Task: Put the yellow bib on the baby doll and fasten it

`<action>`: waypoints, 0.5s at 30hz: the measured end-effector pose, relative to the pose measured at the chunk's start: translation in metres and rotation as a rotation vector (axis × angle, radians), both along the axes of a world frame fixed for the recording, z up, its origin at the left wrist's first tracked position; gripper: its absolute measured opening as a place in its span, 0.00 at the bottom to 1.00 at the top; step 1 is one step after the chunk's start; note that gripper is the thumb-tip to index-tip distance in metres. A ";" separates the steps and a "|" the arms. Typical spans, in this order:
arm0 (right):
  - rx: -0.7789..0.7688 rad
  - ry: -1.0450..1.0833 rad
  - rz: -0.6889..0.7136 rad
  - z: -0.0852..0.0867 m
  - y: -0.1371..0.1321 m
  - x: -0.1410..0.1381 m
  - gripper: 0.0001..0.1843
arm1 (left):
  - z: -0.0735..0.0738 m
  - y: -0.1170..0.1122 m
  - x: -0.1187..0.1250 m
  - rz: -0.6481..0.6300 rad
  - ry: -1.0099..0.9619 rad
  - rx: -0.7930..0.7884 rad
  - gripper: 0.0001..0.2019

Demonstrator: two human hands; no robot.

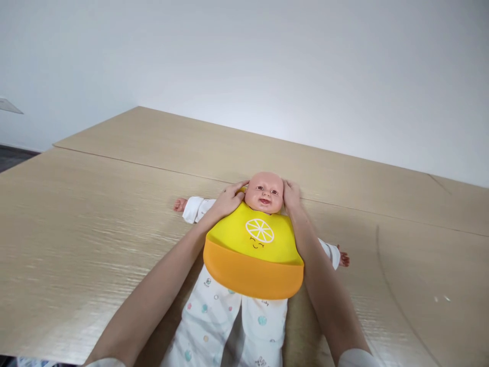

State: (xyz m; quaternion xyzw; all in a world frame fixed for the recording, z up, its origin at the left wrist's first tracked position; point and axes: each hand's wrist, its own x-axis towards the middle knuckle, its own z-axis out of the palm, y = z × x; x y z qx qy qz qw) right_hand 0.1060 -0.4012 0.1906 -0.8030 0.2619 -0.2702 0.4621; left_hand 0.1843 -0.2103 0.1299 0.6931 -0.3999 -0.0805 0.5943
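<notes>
A baby doll [266, 184] lies face up on the table, its arms spread out to both sides. Over its chest lies a yellow bib [233, 229] with a lemon-slice print and an orange catch pocket [252, 278]. My left hand [229, 199] is at the left side of the doll's neck, thumb and fingers closed around the yellow neck band. My right hand [292, 194] is against the right side of the doll's head, its fingertips hidden behind the head. White patterned trousers [216, 311] cover the doll's legs between my forearms.
The wooden table [114, 214] has a seam running across it behind the doll's head. A pale wall [244, 61] stands along the table's back edge. Dark floor [15, 157] shows at the far left, and a curved dark mark [385, 275] is on the right of the tabletop.
</notes>
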 end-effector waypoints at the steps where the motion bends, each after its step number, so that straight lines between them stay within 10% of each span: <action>1: -0.032 -0.011 -0.006 0.000 -0.001 0.000 0.12 | 0.000 0.000 0.000 0.001 -0.002 -0.003 0.24; 15: -0.329 0.010 -0.100 -0.001 0.000 -0.002 0.18 | 0.003 0.002 -0.003 0.039 0.018 0.059 0.23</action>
